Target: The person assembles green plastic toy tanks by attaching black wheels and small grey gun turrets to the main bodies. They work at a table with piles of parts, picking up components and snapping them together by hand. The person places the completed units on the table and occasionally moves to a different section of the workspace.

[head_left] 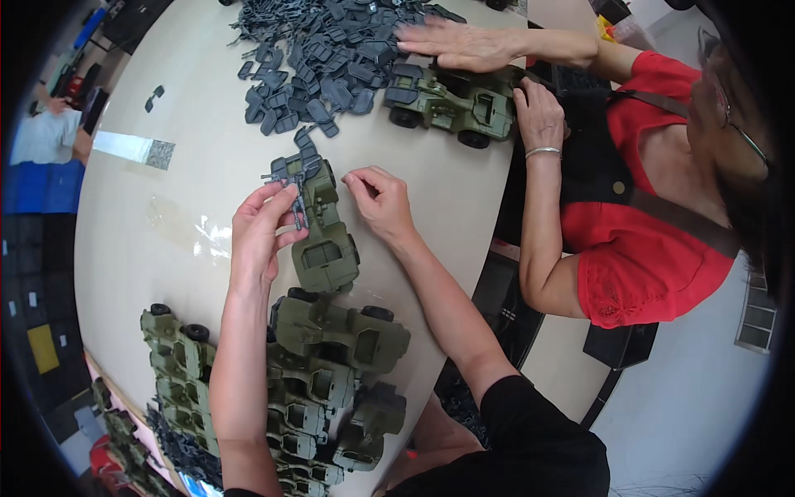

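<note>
Olive-green toy truck (325, 236), plastic, at frame centre. Lies on the pale bench (431, 207), long axis running top to bottom with a slight tilt, open cab recess facing up. Black wheels show at its sides. Small dark grey plastic part (296, 178) sits at its upper end, thin struts sticking out, touching the truck body; exact seating cannot be told.

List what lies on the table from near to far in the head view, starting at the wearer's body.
Pile of green toy trucks → green toy truck being worked on, between the left hand and right hand → another person's green toy truck → heap of grey plastic parts.
</note>
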